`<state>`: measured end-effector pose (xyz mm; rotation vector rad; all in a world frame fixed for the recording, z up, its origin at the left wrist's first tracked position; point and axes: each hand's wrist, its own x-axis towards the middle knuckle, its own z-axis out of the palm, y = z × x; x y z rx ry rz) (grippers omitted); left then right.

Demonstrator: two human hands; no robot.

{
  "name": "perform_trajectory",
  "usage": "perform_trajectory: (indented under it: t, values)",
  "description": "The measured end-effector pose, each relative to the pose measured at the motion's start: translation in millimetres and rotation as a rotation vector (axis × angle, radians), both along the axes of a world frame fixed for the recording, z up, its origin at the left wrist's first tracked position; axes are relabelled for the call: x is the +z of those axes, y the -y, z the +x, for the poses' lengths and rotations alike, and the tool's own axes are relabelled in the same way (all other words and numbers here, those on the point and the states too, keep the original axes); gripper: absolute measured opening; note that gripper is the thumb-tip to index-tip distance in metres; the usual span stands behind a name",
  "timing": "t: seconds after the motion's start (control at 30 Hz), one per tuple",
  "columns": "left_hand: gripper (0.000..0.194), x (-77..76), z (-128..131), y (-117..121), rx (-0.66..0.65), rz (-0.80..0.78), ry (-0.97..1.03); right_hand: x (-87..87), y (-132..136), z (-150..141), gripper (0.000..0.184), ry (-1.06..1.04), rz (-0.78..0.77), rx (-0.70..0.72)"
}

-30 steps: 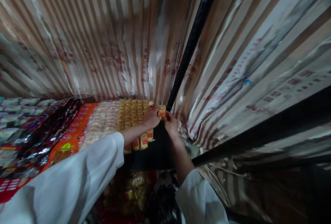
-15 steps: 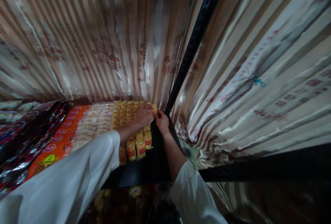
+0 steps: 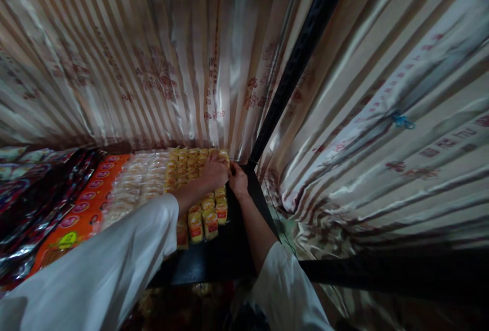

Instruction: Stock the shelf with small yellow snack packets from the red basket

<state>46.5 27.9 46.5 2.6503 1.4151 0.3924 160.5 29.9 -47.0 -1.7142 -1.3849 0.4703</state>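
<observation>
Rows of small yellow snack packs (image 3: 196,224) with red labels stand on a dark shelf (image 3: 214,259). My left hand (image 3: 214,172) reaches over the rightmost row near the back, its fingers bent around a yellow pack (image 3: 224,154) at the row's far end. From the right, my right hand (image 3: 238,180) meets the same pack, thumb and fingers pinched at its side. The fingertips of both hands are partly hidden, and the dim light blurs the pack's details.
Left of the yellow packs lie clear-wrapped pale packs (image 3: 147,173), an orange printed bag (image 3: 87,193) and dark shiny bags (image 3: 46,198). A black metal post (image 3: 290,76) rises at the shelf's back right corner. Striped printed sheeting (image 3: 183,66) hangs behind.
The view has shifted slightly, so the post and sheeting sit farther right. Both hands stay at the back end of the row, with the left hand slightly more over the pack.
</observation>
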Motion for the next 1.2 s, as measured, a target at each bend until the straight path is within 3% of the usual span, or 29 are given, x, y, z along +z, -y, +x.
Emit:
perform_trajectory:
  t: [0.37, 0.57, 0.8, 1.0, 1.2]
  values:
    - [0.021, -21.9, -3.1, -11.7, 0.019, 0.017, 0.068, -13.0, -2.3, -3.8, 0.039, -0.056, 0.088, 0.051]
    - [0.02, -20.9, -3.2, -13.5, 0.017, -0.014, 0.036, -16.9, -0.3, -1.8, 0.046, -0.138, 0.082, 0.041]
    - [0.022, -14.5, -5.5, -5.8, 0.013, 0.001, 0.049, -6.6, 8.9, -2.1, 0.048, -0.095, 0.032, -0.009]
    - [0.026, 12.5, -6.6, 18.9, -0.019, -0.018, 0.086, 5.2, 23.7, 4.1, 0.045, -0.119, 0.091, -0.017]
    - [0.038, 24.5, -4.4, 87.5, -0.011, -0.108, 0.354, 34.3, 72.3, 3.9, 0.044, -0.199, 0.169, -0.073]
